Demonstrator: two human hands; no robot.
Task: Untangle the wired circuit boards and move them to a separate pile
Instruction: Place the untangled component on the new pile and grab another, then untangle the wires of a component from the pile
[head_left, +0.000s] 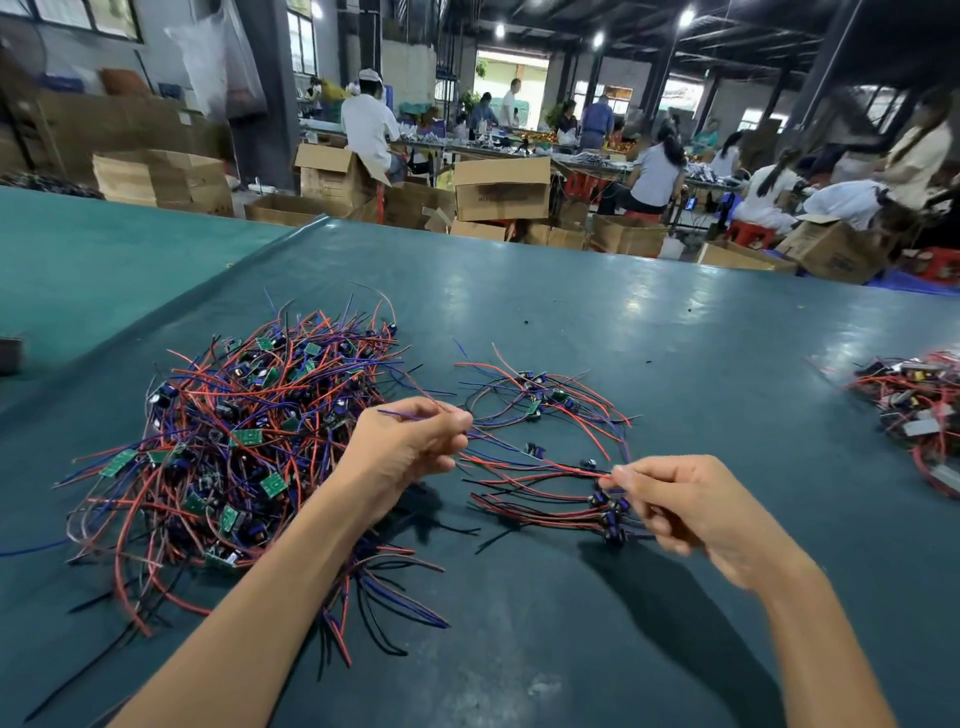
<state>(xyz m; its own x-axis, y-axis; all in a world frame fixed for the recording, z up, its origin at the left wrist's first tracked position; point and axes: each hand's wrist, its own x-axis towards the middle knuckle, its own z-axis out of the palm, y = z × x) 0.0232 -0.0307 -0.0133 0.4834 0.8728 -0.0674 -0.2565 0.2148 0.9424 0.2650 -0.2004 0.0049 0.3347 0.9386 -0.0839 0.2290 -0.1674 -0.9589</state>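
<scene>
Cardboard boxes (501, 189) beyond table (571, 322); wire heap (234, 441) left.

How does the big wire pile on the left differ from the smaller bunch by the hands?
Size: the big pile holds far more boards than the smaller bunch. Density: the big pile is a heaped tangle; the smaller bunch lies loose, table showing between its wires. Contact: left hand and right hand pinch wires running into the smaller bunch, not the big pile. Shared: red, blue, black wires, green boards.
</scene>
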